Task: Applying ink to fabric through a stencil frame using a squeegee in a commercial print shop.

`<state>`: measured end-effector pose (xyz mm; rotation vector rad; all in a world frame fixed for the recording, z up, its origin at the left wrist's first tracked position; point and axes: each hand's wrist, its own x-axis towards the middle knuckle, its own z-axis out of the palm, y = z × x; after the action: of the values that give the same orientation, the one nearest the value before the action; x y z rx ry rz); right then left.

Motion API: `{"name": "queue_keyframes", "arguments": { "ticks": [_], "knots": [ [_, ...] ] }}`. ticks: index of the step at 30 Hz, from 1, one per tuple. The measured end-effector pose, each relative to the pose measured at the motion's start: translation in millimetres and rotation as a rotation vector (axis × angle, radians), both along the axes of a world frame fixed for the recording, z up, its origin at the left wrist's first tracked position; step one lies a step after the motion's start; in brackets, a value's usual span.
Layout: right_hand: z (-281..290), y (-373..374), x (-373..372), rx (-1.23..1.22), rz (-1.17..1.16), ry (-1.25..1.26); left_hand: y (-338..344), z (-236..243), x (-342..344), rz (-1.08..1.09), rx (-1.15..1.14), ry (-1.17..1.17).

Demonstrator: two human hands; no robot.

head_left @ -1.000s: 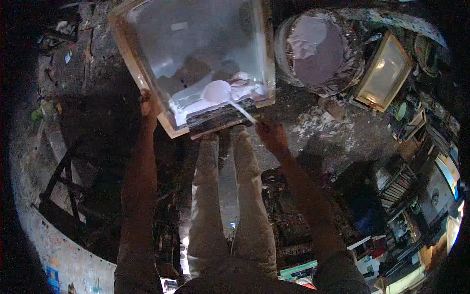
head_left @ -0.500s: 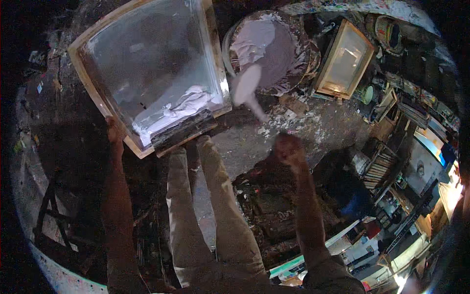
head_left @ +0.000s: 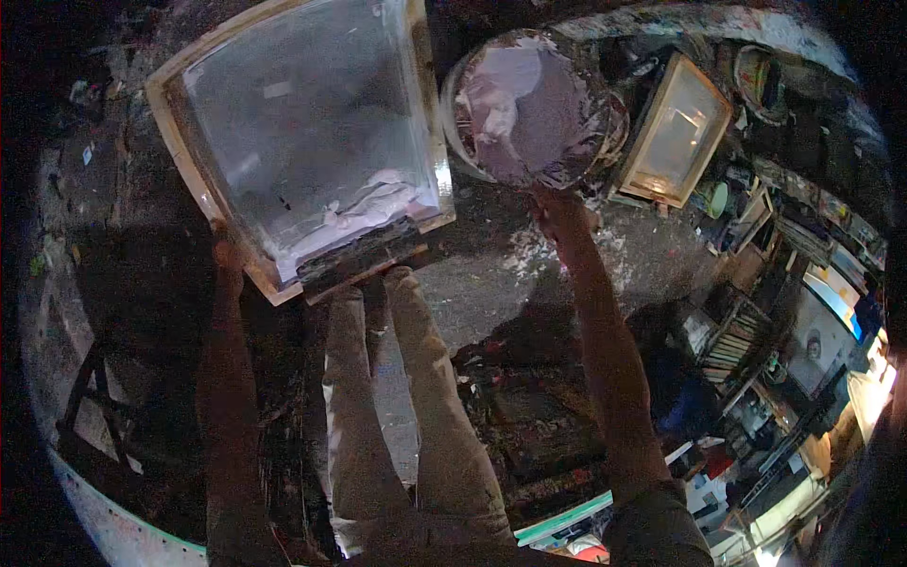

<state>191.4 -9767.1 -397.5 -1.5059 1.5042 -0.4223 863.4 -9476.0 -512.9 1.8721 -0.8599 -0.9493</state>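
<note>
My left hand [head_left: 225, 244] grips the lower left side of a large wood-framed mesh screen [head_left: 178, 118]. Pale lilac paste [head_left: 373, 206] lies along the screen's lower part, beside a dark, crusted bar [head_left: 351, 248] along that edge. At upper right is a round, smeared bucket [head_left: 455, 118] of lilac paste. My right hand [head_left: 557, 213] is at the bucket's lower rim, fingers closed; what it holds is too dark and hidden to make out.
A smaller wood-framed screen [head_left: 678, 132] leans right of the bucket, near a pale green container [head_left: 716, 198]. Cluttered racks [head_left: 737, 345] line the right, a dark stand [head_left: 99, 397] is at lower left, and my legs [head_left: 425, 397] are below the large screen.
My right hand has moved from the screen's lower edge rightward, then up to the bucket. The pale scoop it carried has left the screen and is not clearly visible. The view has shifted.
</note>
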Motion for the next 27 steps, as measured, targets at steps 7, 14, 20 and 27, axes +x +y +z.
{"name": "queue_keyframes", "arguments": {
  "ticks": [7, 14, 20, 27],
  "knots": [
    [61.6, 48.7, -63.6, 0.488, -0.388, 0.008, 7.4, -71.7, -103.6, 0.147, -0.083, 0.680],
    [123.7, 55.8, -3.8, 0.439, -0.460, -0.025, -1.6, -73.6, -7.3, 0.016, 0.111, 0.777],
    [151.2, 128.8, -14.5, 0.282, -0.273, 0.239, -11.5, -49.9, -107.3, 0.296, 0.443, 0.242],
    [102.9, 168.7, 101.6, 0.328, 0.083, 0.360, 6.6, -48.5, -97.5, 0.048, -0.198, 0.429]
  ]
}}
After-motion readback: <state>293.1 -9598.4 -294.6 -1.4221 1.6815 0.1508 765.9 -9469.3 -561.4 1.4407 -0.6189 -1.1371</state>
